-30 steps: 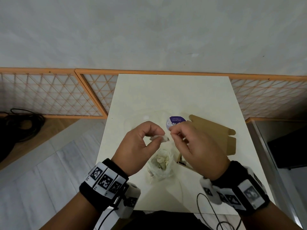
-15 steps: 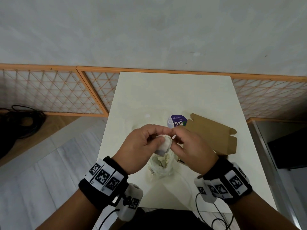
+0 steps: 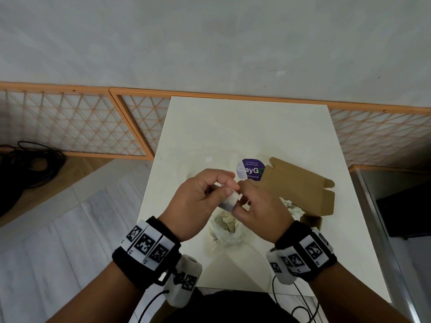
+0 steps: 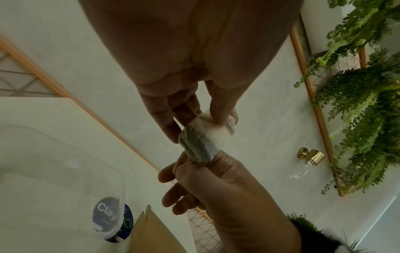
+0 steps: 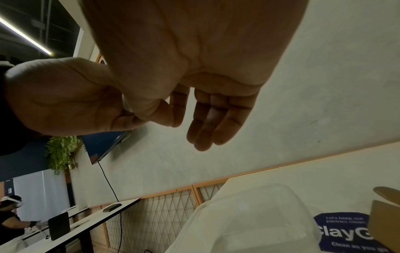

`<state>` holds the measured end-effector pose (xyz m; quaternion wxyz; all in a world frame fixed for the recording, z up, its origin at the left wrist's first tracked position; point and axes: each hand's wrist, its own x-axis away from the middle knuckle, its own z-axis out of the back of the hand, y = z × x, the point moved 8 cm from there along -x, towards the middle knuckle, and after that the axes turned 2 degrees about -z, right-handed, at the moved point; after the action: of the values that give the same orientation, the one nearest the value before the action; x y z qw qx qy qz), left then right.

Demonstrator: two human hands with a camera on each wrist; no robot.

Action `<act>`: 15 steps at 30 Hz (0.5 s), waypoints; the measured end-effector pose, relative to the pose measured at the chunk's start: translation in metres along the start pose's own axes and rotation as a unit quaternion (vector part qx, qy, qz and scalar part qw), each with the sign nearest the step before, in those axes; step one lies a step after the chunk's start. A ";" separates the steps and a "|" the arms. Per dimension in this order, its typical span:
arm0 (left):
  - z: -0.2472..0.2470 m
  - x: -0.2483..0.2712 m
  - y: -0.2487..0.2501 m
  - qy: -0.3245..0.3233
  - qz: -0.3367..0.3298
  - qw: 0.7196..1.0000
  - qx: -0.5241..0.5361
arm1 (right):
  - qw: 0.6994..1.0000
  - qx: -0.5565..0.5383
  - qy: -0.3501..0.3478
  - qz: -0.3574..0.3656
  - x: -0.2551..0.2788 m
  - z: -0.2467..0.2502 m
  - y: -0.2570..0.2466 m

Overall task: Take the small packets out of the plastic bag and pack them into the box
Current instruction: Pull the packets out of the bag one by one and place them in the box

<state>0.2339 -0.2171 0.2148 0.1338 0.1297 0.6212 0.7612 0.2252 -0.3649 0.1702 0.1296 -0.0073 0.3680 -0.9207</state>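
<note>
Lowered toward the plastic bag (image 3: 225, 231) — both hands (image 3: 229, 197) now pinch one small packet (image 3: 229, 201).

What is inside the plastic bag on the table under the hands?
The plastic bag sits open, showing several pale crumpled packets bunched inside. Their number cannot be counted, and the bag's far edge is hidden behind the hands holding one packet.

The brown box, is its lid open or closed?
Open. The brown box has its lid flap folded back flat toward the wall, and white packets show inside it.
</note>
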 end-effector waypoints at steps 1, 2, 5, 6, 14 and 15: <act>0.000 0.000 -0.001 -0.003 0.002 1.000 0.011 | 1.000 -0.005 -0.004 0.001 -0.001 -0.001 0.002; 0.000 0.000 -0.003 -0.007 0.007 1.000 0.022 | 1.000 -0.009 -0.006 0.001 -0.002 -0.002 0.003; -0.002 -0.001 -0.010 -0.023 0.025 0.998 0.052 | 1.000 -0.007 -0.011 -0.003 -0.006 -0.007 0.008; 0.000 -0.001 -0.011 -0.020 0.027 0.998 0.053 | 1.000 0.001 -0.016 -0.007 -0.007 -0.011 0.010; 0.024 0.007 -0.024 0.059 0.061 0.994 0.069 | 0.982 0.030 -0.093 -0.163 -0.003 -0.077 0.096; 0.029 0.009 -0.027 0.072 0.071 0.992 0.073 | 0.977 0.052 -0.107 -0.178 -0.001 -0.085 0.105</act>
<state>0.2369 -0.1824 0.1939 0.0245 0.1274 0.6722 0.7289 0.2417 -0.3801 0.0370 0.0027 -0.1649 0.2968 -0.9406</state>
